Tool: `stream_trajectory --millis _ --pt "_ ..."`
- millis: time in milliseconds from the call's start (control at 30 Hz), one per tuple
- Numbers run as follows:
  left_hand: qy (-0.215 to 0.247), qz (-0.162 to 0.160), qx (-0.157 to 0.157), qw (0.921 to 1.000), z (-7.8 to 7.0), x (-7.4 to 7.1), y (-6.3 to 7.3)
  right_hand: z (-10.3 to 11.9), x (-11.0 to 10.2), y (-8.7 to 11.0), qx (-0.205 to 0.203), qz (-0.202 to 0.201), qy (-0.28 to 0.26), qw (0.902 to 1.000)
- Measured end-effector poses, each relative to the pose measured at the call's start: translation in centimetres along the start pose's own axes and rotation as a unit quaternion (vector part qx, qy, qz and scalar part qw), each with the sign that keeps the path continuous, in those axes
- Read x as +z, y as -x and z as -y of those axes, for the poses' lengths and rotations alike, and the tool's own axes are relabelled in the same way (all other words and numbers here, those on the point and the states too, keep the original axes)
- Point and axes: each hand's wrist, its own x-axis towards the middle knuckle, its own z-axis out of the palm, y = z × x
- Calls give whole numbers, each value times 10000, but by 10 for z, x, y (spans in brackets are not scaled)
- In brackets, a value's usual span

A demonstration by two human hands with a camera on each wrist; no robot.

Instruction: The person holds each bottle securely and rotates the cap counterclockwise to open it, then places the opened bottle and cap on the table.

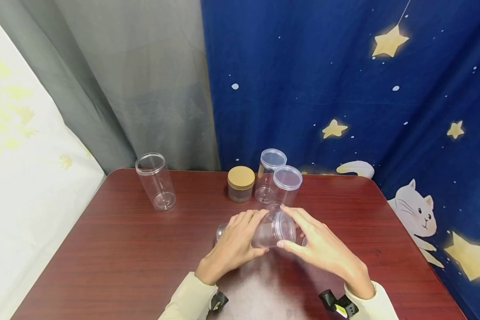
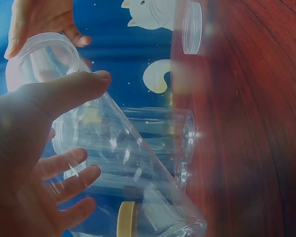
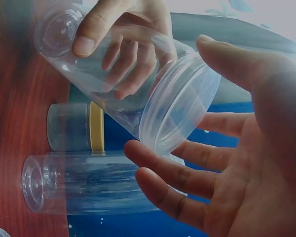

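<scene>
A tall clear plastic jar (image 1: 264, 234) is held tilted above the table, its capped end toward the right. My left hand (image 1: 237, 242) grips the jar's body, thumb on one side and fingers on the other. At the mouth is a translucent lid (image 3: 180, 106). My right hand (image 1: 324, 249) spans this lid, with the thumb at one edge and fingertips at the opposite edge. In the left wrist view, the jar's base (image 2: 190, 224) points down toward the table. Part of the jar's body is hidden behind my left hand.
Behind the hands stand two tall jars with translucent lids (image 1: 288, 178) and a short jar with a gold lid (image 1: 241, 183). A tall clear jar (image 1: 156, 182) stands at the back left. A loose translucent lid (image 2: 192, 27) lies on the red-brown table (image 1: 124, 258). Curtains (image 1: 264, 89) hang behind.
</scene>
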Motion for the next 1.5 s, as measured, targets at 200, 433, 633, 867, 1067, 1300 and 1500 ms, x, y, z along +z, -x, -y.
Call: stream_trajectory --millis 200,433,633,867,1067,1300,1500 --pt "16 0 14 10000 -1 0 0 0 -1 1 -137 -5 22 9999" --pt "1 25 -2 10000 -1 -1 0 -1 0 2 -239 -26 1 9997" --pt "25 55 -32 10000 -1 -2 0 -2 1 3 -326 -74 -10 9994" --pt "16 43 -77 10000 -1 -1 0 0 2 2 241 -195 -294 9991" --pt "-29 -8 -57 10000 -1 -1 -1 1 7 1 619 -427 -383 9964" --pt "-172 72 -78 9998 0 0 -1 3 8 0 573 -454 -532 9959" --pt "-121 53 -134 9998 0 -1 0 3 7 -2 473 -438 -606 9961"
